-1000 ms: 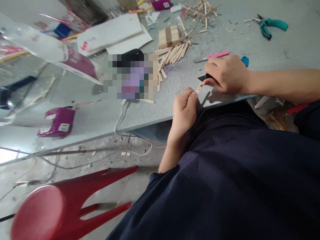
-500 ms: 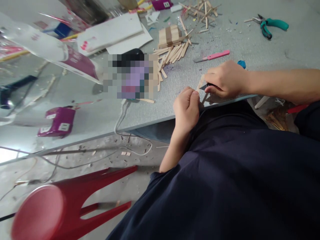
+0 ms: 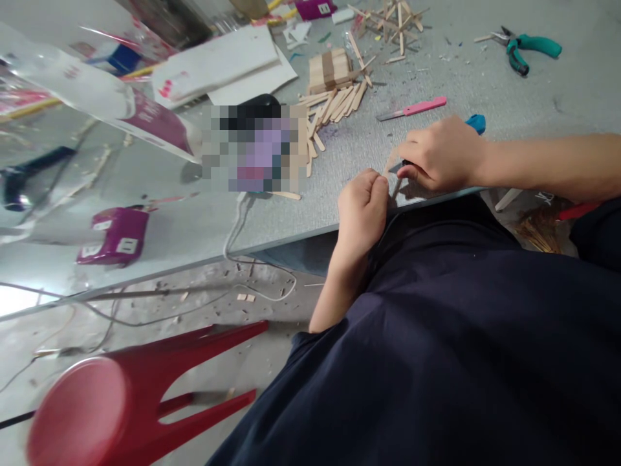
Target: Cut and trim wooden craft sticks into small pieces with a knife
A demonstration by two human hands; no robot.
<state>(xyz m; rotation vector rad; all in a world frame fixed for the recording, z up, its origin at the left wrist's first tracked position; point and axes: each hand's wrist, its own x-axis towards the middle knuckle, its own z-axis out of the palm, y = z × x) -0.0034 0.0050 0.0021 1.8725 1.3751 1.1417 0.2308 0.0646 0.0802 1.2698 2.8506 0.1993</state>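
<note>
Control calls for short, light strokes angled clear of the closed left hand (image 3: 363, 208), which pinches the wooden stick (image 3: 391, 160) above the worktop (image 3: 548, 107), while the curled right hand (image 3: 440, 154) grips the knife (image 3: 405, 163).

Signs of a Craft Workshop

The place looked like a craft workshop. A textured grey tabletop (image 3: 509, 94) bore a banded bundle of flat pale wooden sticks (image 3: 330, 70), a pink-handled metal-bladed knife (image 3: 420, 107) and teal-and-black-handled pliers (image 3: 538, 45). Small pale offcuts (image 3: 246, 298) littered the grey floor (image 3: 279, 349) near a red plastic stool (image 3: 80, 408).
</note>
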